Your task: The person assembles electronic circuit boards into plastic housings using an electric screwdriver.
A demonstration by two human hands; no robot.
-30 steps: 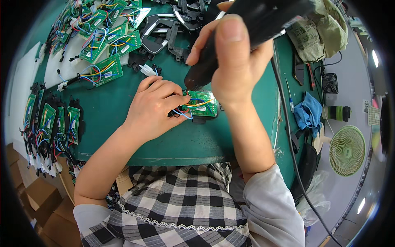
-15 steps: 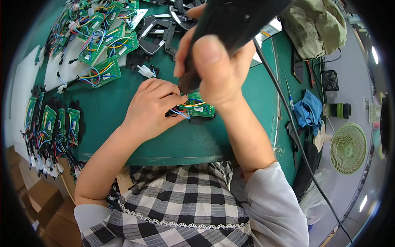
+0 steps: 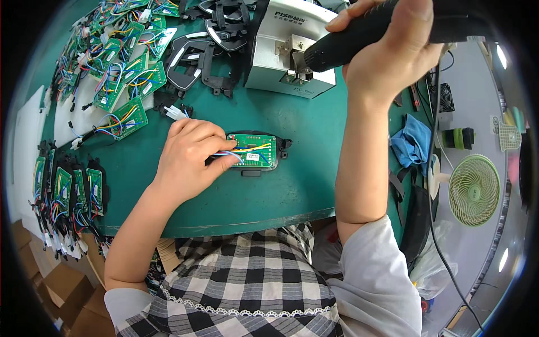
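Note:
My left hand (image 3: 196, 150) is closed on the left end of a green circuit board (image 3: 261, 151), thumb and fingers pinching its coloured wires. The board sits in a black plastic frame (image 3: 251, 173) on the green table. A white connector (image 3: 175, 113) pokes out beyond my left knuckles. My right hand (image 3: 393, 56) is wrapped round a black corded electric screwdriver (image 3: 353, 42), held up and tilted to the left. Its nose is at the metal pick-up slot of a white box-shaped screw feeder (image 3: 292, 45); the bit tip cannot be made out there.
Loose wired boards (image 3: 120, 70) pile up at the far left, beside black plastic frames (image 3: 188, 59). Several assembled boards (image 3: 63, 185) stand at the table's left edge. To the right are a blue cloth (image 3: 410, 143), a green fan (image 3: 474, 190) and the screwdriver's hanging cable (image 3: 435, 236).
My right hand has lifted the screwdriver off the board and carried it up and right to the screw feeder. The left hand, still on the board, has shifted slightly left.

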